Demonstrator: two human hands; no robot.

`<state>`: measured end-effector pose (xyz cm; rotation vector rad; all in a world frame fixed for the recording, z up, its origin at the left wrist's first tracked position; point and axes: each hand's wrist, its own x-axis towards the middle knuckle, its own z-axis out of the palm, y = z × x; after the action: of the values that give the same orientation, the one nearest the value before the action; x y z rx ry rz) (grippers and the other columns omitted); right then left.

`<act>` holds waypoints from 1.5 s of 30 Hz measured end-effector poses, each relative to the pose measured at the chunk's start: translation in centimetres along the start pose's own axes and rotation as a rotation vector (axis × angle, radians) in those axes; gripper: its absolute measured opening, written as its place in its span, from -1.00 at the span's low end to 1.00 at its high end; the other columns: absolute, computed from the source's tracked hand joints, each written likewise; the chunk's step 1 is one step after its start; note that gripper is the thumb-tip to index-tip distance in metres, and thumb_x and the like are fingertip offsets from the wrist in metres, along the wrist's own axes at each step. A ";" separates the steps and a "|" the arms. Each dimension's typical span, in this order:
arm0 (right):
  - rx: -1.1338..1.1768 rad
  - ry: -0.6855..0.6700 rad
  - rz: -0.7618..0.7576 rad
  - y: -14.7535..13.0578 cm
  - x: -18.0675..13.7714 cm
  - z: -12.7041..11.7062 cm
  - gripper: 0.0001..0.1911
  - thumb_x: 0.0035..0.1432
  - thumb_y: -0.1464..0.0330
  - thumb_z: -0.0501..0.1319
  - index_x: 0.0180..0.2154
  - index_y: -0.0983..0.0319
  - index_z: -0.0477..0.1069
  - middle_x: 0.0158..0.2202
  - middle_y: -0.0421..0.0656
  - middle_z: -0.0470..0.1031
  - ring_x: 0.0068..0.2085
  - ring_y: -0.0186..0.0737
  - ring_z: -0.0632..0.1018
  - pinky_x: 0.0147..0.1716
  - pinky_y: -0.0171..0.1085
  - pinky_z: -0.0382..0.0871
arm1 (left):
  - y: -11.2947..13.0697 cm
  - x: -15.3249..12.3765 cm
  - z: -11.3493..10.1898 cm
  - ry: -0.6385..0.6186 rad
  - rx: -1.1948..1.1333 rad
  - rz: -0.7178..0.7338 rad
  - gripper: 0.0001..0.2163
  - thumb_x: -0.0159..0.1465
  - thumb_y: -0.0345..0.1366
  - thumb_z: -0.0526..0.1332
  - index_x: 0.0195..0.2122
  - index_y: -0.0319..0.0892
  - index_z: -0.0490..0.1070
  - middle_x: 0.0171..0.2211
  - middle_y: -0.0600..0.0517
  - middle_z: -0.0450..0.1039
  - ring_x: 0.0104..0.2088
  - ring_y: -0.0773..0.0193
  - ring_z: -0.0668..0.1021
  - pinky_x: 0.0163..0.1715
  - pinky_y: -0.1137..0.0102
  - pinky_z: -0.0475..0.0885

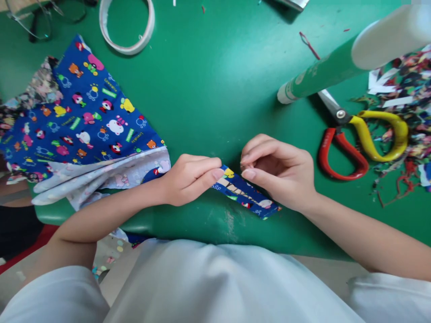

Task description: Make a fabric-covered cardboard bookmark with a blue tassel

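Blue cartoon-print fabric (101,103) covers the left of the table, its pale underside turned up along the near edge. My left hand (193,179) is closed on a narrow folded end of it, thumb and fingers pressed together. From that grip a blue fabric strip (245,197) slants down to the right, with a beige gap along its middle. Just above the strip, my right hand (279,170) is curled in a pinch, thumb tip close to the forefinger. Whether something small sits between those fingertips I cannot make out.
Scissors (340,114) with one red and one yellow handle lie at the right, beside a heap of fabric scraps (411,103). A green and white tube (323,72) stands near them. A roll of white tape (151,27) and eyeglasses (33,22) lie at the back left.
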<state>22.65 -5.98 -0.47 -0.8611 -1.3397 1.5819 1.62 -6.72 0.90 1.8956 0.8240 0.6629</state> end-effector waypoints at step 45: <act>-0.360 -0.395 -0.208 -0.2 -0.1 -0.5 -0.70 0.33 0.39 0.11 -0.49 0.19 0.22 -0.60 -0.29 0.18 -0.56 -0.43 0.24 -0.55 -0.38 0.13 | -0.5 -0.1 0.4 0.045 0.071 0.121 -0.68 0.46 -0.24 -0.02 -0.48 -0.15 0.13 -0.61 0.15 0.15 -0.60 0.45 0.24 -0.58 0.52 0.13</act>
<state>23.18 -5.88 -0.34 -0.6044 -1.9726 1.4137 1.70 -6.83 0.27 2.0133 0.7741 0.7620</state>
